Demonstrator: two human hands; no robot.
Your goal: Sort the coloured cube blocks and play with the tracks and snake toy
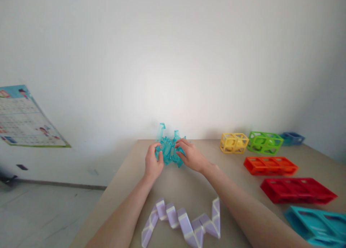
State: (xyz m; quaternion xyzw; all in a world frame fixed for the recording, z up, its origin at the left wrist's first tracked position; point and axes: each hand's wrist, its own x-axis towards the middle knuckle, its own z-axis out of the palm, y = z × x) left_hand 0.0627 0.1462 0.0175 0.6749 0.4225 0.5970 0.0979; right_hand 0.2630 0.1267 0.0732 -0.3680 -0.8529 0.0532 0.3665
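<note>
Several clear teal plastic pieces (168,150) stand and lean in a cluster near the far edge of the table. My left hand (154,161) is curled around the left side of the cluster, thumb and fingers on a teal piece. On the other side, my right hand (190,155) has its bent fingers on the teal plastic; its fingertips partly cover the pieces. One tall teal piece with a hooked top rises behind my left hand. Between my forearms lies a lilac and white snake puzzle (183,222), bent into a zigzag.
Along the right side of the table (216,190) are a yellow frame with balls (234,143), a green one (265,142), a blue piece (293,138), an orange frame (271,166), a red one (298,190) and a turquoise one (319,224). A white wall stands behind.
</note>
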